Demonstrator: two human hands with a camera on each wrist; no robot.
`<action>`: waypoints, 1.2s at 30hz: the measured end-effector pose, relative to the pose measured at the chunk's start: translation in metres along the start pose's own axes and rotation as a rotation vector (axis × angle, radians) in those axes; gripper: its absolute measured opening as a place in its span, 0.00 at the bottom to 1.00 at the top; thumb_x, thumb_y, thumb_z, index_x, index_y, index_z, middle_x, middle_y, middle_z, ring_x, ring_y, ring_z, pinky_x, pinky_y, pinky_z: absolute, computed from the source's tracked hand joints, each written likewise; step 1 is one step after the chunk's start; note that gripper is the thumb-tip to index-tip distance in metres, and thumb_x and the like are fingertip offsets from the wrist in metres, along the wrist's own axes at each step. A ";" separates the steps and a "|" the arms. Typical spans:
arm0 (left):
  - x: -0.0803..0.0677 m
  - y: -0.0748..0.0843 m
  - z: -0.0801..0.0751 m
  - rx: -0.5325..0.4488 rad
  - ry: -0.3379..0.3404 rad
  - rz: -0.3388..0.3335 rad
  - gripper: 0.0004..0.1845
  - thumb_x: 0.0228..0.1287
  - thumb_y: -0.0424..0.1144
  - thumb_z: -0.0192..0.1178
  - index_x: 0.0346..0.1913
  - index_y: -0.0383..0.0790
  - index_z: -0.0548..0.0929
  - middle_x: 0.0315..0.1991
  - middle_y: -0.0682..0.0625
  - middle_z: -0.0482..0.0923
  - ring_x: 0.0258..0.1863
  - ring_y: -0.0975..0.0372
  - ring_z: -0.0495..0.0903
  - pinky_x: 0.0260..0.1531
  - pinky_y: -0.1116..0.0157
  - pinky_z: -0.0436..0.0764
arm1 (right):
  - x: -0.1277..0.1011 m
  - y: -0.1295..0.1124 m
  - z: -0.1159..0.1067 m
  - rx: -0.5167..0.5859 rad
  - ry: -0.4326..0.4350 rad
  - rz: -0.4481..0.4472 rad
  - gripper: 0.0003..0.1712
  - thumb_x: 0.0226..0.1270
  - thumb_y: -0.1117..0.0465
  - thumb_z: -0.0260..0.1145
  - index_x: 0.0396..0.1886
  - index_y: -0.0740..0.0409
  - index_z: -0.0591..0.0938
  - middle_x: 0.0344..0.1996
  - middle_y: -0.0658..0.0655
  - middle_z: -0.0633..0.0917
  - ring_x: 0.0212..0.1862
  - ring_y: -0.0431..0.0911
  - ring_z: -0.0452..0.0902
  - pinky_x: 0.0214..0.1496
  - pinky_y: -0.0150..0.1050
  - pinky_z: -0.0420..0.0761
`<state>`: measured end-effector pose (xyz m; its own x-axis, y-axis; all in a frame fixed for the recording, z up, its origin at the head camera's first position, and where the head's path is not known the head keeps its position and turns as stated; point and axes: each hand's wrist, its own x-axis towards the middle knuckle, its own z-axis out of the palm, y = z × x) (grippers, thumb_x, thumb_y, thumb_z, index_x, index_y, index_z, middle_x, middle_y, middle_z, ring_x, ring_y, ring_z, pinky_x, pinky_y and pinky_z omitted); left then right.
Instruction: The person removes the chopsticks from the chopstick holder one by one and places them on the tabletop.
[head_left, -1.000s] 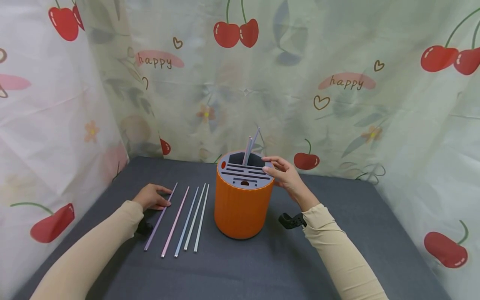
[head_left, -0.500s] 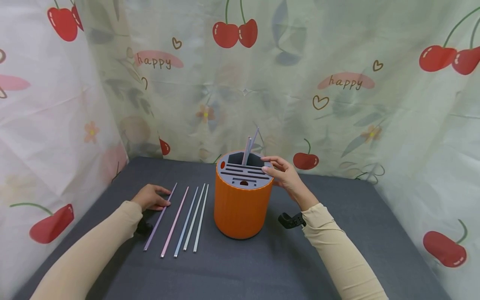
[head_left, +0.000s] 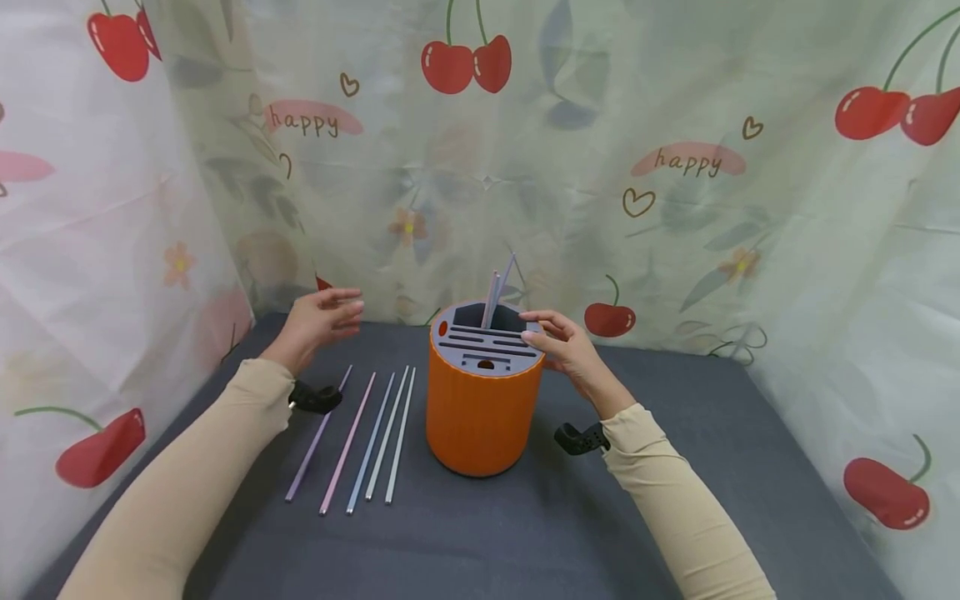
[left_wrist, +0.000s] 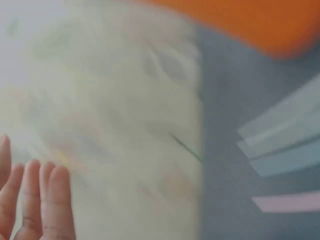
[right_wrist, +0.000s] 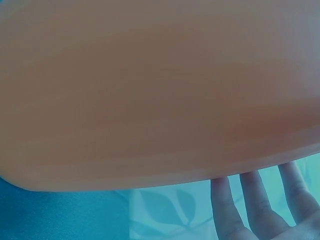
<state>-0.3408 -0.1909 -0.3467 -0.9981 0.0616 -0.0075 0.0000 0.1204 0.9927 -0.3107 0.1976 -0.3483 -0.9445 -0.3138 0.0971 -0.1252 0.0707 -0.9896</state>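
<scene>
An orange round utensil holder (head_left: 483,421) with a grey slotted top (head_left: 491,342) stands upright on the table. Several chopsticks (head_left: 492,298) lean in its large rear opening. My right hand (head_left: 570,354) holds its upper right side, thumb and index finger at the rim; the right wrist view shows other fingers (right_wrist: 222,205) reaching to its wall. Raised above the table's back left, my left hand (head_left: 318,325) has nothing in it, its fingers (left_wrist: 57,200) extended. Below it lie a purple chopstick (head_left: 309,454), a pink one (head_left: 347,443), a blue one (head_left: 371,443) and two pale ones (head_left: 401,437).
The dark grey table (head_left: 480,542) reaches back to a curtain (head_left: 375,175) printed with cherries, which also hangs along both sides. Black wrist straps (head_left: 315,398) are on both arms, the left one overlapping the purple chopstick in the head view.
My left hand has let go of the purple chopstick and risen up and away from the table. The chopsticks lie where they were; the right hand stays on the utensil holder.
</scene>
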 end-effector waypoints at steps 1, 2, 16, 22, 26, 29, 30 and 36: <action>-0.001 0.013 0.007 -0.041 -0.001 0.028 0.29 0.66 0.42 0.62 0.68 0.37 0.70 0.50 0.51 0.77 0.42 0.67 0.83 0.48 0.66 0.83 | 0.000 0.000 0.000 -0.003 0.001 -0.001 0.17 0.70 0.57 0.62 0.58 0.49 0.76 0.68 0.57 0.69 0.63 0.53 0.70 0.57 0.53 0.80; -0.003 0.025 0.015 -0.084 -0.009 0.058 0.28 0.66 0.41 0.62 0.67 0.37 0.70 0.49 0.52 0.77 0.43 0.65 0.82 0.48 0.67 0.83 | 0.000 0.000 0.000 -0.005 0.000 -0.002 0.18 0.70 0.57 0.62 0.58 0.49 0.76 0.67 0.57 0.69 0.61 0.52 0.71 0.57 0.52 0.80; -0.016 0.091 0.112 -0.106 -0.323 0.088 0.21 0.66 0.32 0.61 0.62 0.36 0.76 0.60 0.43 0.75 0.57 0.55 0.78 0.58 0.59 0.78 | 0.002 0.001 0.000 -0.006 -0.011 0.006 0.19 0.69 0.56 0.63 0.59 0.49 0.75 0.68 0.58 0.67 0.67 0.55 0.66 0.58 0.53 0.79; -0.011 0.090 0.127 0.038 -0.359 0.045 0.19 0.64 0.33 0.63 0.59 0.39 0.79 0.57 0.43 0.78 0.55 0.55 0.79 0.55 0.62 0.81 | 0.001 0.001 0.000 0.003 0.000 0.008 0.19 0.70 0.55 0.63 0.58 0.49 0.76 0.65 0.60 0.70 0.57 0.50 0.73 0.55 0.49 0.81; -0.009 0.087 0.131 0.100 -0.377 0.064 0.19 0.63 0.31 0.63 0.58 0.37 0.79 0.57 0.41 0.78 0.54 0.54 0.80 0.54 0.61 0.81 | 0.000 0.001 0.001 0.010 0.002 0.013 0.18 0.70 0.56 0.63 0.58 0.48 0.76 0.62 0.59 0.72 0.54 0.49 0.74 0.55 0.48 0.81; -0.008 0.086 0.132 0.125 -0.388 0.076 0.19 0.63 0.30 0.63 0.58 0.36 0.79 0.56 0.40 0.79 0.53 0.53 0.80 0.54 0.61 0.81 | 0.000 0.000 0.002 0.012 0.003 0.017 0.17 0.70 0.56 0.63 0.57 0.47 0.76 0.62 0.58 0.72 0.55 0.49 0.74 0.55 0.49 0.80; -0.008 0.086 0.133 0.131 -0.391 0.078 0.19 0.63 0.30 0.63 0.58 0.36 0.79 0.56 0.40 0.79 0.53 0.53 0.80 0.54 0.61 0.81 | 0.000 0.000 0.002 0.011 0.005 0.018 0.17 0.70 0.56 0.63 0.57 0.46 0.76 0.63 0.58 0.72 0.55 0.49 0.73 0.55 0.49 0.80; -0.009 0.088 0.134 0.158 -0.389 0.084 0.17 0.62 0.29 0.64 0.55 0.35 0.81 0.52 0.42 0.80 0.50 0.55 0.81 0.53 0.61 0.82 | 0.000 -0.001 0.001 0.013 0.004 0.021 0.16 0.70 0.56 0.63 0.56 0.45 0.77 0.65 0.59 0.70 0.56 0.49 0.73 0.55 0.48 0.81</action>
<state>-0.3236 -0.0480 -0.2749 -0.8966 0.4429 -0.0018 0.1202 0.2473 0.9615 -0.3102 0.1968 -0.3475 -0.9482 -0.3083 0.0764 -0.1012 0.0653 -0.9927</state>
